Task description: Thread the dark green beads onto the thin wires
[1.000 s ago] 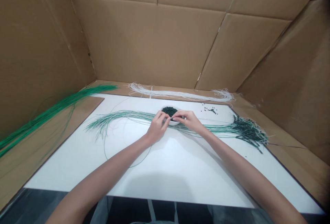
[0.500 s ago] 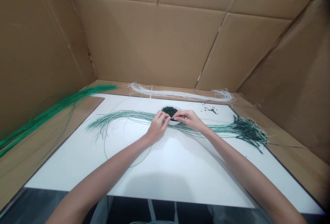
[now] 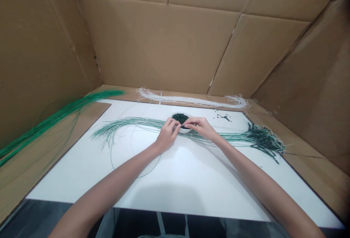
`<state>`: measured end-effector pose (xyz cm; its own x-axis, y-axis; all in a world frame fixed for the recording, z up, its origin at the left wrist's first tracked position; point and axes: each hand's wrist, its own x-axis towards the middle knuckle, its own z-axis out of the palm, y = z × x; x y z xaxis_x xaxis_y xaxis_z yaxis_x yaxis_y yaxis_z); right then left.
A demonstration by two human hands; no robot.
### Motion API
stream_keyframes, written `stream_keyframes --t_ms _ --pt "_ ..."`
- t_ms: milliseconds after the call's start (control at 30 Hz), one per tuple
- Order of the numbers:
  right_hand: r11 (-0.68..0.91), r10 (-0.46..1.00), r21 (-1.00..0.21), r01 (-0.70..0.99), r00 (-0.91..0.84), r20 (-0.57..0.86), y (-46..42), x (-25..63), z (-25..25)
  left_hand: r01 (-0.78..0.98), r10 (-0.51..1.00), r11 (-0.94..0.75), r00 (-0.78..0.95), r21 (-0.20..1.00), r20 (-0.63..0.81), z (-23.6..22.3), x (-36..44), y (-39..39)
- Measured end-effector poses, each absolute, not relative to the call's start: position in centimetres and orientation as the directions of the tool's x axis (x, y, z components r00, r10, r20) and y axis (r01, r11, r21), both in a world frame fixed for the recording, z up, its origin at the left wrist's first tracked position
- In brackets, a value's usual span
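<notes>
Head view, from above and behind the hands. Left hand (image 3: 167, 134) and right hand (image 3: 199, 127) close together over a small white bowl (image 3: 183, 130), fingers curled inward, not spread. Fingertips of both hands pressed together just at the bowl's rim, pinching a small dark piece (image 3: 182, 126), too small to make out clearly. Inside the bowl, a heap of dark green beads (image 3: 180, 118), just beyond both hands. Running past the bowl on either side, a long sweep of thin green strands (image 3: 128, 122) across a white board (image 3: 175, 187), with dark beads thick on the strand ends (image 3: 262, 139) at the right. A few loose beads (image 3: 222, 117) on the board, to the right of the bowl and well beyond the right hand. Along the far edge, a bundle of white cords (image 3: 191, 101). Off to the left, on a brown cardboard sheet (image 3: 54, 150), a blurred bright green bundle (image 3: 62, 110). Cardboard walls (image 3: 153, 41) around the far side.
</notes>
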<state>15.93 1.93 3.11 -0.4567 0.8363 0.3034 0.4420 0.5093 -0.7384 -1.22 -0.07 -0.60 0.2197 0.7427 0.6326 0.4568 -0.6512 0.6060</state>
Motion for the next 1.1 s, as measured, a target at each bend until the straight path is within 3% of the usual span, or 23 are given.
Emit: stream_keyframes --t_ms 1100 --pt "0.507 0.807 -0.732 0.456 -0.55 0.216 1.83 15.91 3.5 0.458 0.752 -0.643 0.223 0.614 0.621 -0.65 -1.24 -0.05"
